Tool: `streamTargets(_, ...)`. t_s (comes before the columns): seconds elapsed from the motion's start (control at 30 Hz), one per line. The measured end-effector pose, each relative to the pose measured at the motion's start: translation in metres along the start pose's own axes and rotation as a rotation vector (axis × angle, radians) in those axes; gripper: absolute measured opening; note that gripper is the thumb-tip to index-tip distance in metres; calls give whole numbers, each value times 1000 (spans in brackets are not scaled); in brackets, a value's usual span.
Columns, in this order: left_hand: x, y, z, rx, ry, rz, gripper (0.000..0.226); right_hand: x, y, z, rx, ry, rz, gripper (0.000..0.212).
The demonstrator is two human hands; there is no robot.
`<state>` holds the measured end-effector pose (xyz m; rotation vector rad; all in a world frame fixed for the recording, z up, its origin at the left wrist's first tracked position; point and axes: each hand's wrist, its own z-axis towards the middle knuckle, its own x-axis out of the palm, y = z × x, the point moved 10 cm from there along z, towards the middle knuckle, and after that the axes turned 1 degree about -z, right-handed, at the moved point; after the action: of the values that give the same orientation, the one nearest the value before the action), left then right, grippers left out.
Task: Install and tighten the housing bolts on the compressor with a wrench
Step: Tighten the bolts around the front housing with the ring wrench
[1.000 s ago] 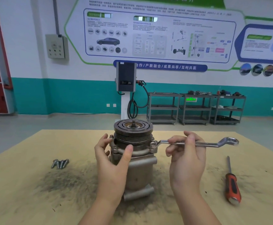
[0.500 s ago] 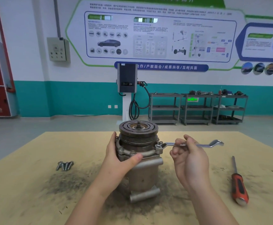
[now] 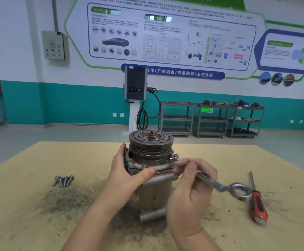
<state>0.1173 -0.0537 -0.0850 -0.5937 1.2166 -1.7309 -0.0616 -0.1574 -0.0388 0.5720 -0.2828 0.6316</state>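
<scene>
The metal compressor [image 3: 151, 153] stands upright on the table, pulley on top, with bolt heads showing around its flange. My left hand [image 3: 127, 176] wraps the housing's left side, thumb across the front under the flange. My right hand [image 3: 191, 192] grips the shank of a double ring wrench [image 3: 220, 186]. One ring end sits on a bolt [image 3: 172, 159] at the flange's right edge; the free ring points toward me and to the right. Several loose bolts [image 3: 63, 180] lie together on the table at the left.
A red-handled screwdriver [image 3: 258, 203] lies on the table [image 3: 39, 223] to the right, just beyond the wrench's free end. Dark grit covers the tan tabletop around the compressor. Shelving carts and a charging post stand far behind.
The wrench handle has swung from pointing right toward me, about the flange bolt. My left hand slid round to clasp the housing. The camera has come closer.
</scene>
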Motion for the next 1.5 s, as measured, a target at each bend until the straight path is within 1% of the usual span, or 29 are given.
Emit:
streamTargets(0.07,1,-1,-1,-3,3,8,139,4,1,-3,-17,60,-25,14)
streamTargets(0.17,1,-1,-1,-10,-1,0,139,12,6,1,-20,136,-16,17)
streamTargets(0.2,2,0,-2,-18,4,-17,138,11,6,5,-7,129,6,18)
streamTargets(0.27,5,1,-2,-30,24,-44,136,0,-3,17,93,41,75,16)
streamTargets(0.33,7,1,-2,-35,38,-38,136,-13,-24,26,276,-61,125,14)
streamTargets(0.4,8,2,-1,-48,42,-39,135,-21,-46,31,449,-112,183,18)
streamTargets(0.47,9,4,0,-62,46,-54,137,-23,-62,33,566,-123,260,20)
streamTargets(0.57,9,4,-1,-73,54,-56,137,-19,-77,33,682,-94,343,20)
streamTargets(0.67,10,2,-2,-76,49,-46,137,-11,-85,33,761,-35,394,19)
streamTargets(0.73,10,-1,-3,-68,37,-34,136,-10,-86,33,774,-26,414,19)
streamTargets(0.83,9,-3,-3,-51,8,-23,128,-14,-77,31,698,-83,375,21)
streamTargets(0.9,8,-4,-2,-30,-12,-16,124,-19,-64,28,577,-127,313,22)
streamTargets(0.97,7,-4,-1,-19,-25,-3,123,-22,-47,23,418,-144,241,21)
streamTargets(1.03,7,-3,0,-15,-32,4,122,-16,-24,14,217,-89,141,21)
streamTargets(1.1,7,-3,0,-7,-37,8,120,-2,-6,2,63,29,46,24)
streamTargets(1.17,6,-4,-1,5,-48,5,118,10,2,-3,-12,126,16,26)
streamTargets(1.2,5,-4,-2,7,-60,-1,116,12,5,0,-38,148,29,25)
streamTargets(1.23,3,-4,-3,7,-73,-6,111,10,8,6,-57,146,62,22)
streamTargets(1.27,2,-4,-3,7,-81,-11,100,4,8,14,-56,118,102,18)
streamTargets(1.3,1,-4,-3,0,-83,-11,90,-4,4,23,-15,74,139,15)
streamTargets(1.33,1,-4,-3,-2,-77,-10,83,-11,-6,32,78,29,167,13)
streamTargets(1.37,1,-4,-2,6,-65,-10,84,-16,-22,39,206,-8,193,13)
streamTargets(1.43,2,-4,-1,11,-40,-17,99,-21,-56,42,475,-57,274,18)
streamTargets(1.5,2,-5,-1,5,-29,-36,107,-21,-81,39,665,-89,382,22)
